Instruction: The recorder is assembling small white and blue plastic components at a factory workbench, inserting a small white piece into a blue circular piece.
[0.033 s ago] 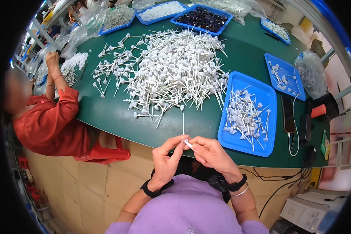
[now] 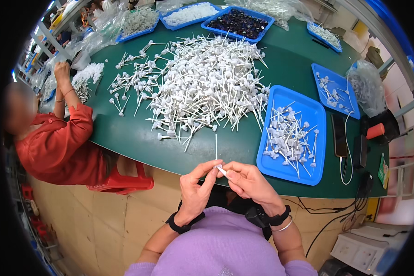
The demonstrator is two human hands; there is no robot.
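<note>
Head view: left hand (image 2: 195, 186), thumb and forefinger pinched together on a white stick (image 2: 216, 147), over the near edge of the table; stick pointing toward the far edge, its lower end hidden by the fingertips; right hand (image 2: 253, 181), thumb and forefinger closed on a small white piece (image 2: 222, 171), slanting up to meet the left fingertips; whether the two parts are joined, cannot tell.

Table (image 2: 124, 145) green, near edge curved; floor (image 2: 101, 214) tan tile; co-worker in a red top (image 2: 55, 147) beyond the left edge, on a red stool (image 2: 124, 184).

Large heap of white-headed sticks (image 2: 211, 83) mid-table, stragglers toward the left edge; blue tray (image 2: 313, 112) right of the heap, close to the near edge, more such sticks inside; smaller-looking blue tray (image 2: 336, 76) near the right edge, a few sticks in it; phone (image 2: 340, 135) with white cable between the trays and the right edge; tray of dark pieces (image 2: 238, 23) at the far edge; purple sweater (image 2: 216, 248) blocks the floor below.
</note>
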